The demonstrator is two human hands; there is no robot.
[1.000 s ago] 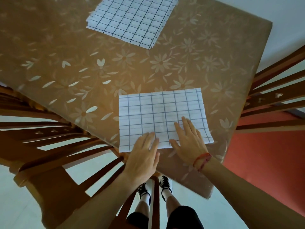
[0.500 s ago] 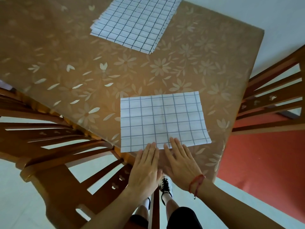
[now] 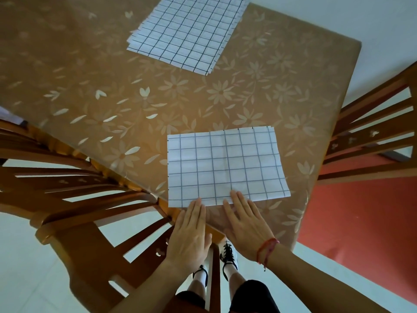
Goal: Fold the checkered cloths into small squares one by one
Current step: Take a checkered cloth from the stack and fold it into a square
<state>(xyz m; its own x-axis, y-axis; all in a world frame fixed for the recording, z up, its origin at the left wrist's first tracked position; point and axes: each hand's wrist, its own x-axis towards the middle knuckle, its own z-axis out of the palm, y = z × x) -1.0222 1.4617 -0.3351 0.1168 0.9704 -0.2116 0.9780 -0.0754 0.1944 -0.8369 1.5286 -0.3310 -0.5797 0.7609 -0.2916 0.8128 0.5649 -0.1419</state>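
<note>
A white checkered cloth (image 3: 225,166), folded into a rectangle, lies flat near the table's front corner. My left hand (image 3: 190,231) lies flat with straight fingers, its fingertips at the cloth's near edge. Beside it, my right hand (image 3: 246,220), with a red string at the wrist, is flat too, its fingertips resting on the same near edge. A stack of several unfolded checkered cloths (image 3: 187,30) sits at the far side of the table.
The table (image 3: 90,86) wears a brown floral cover; its front corner points at me. Wooden chairs stand at the left (image 3: 67,199) and the right (image 3: 372,141). My feet in dark shoes (image 3: 228,254) show below the table edge.
Both hands have slid back toward me across the folded cloth, from lying well onto it to only touching its near edge. The cloth stays flat.
</note>
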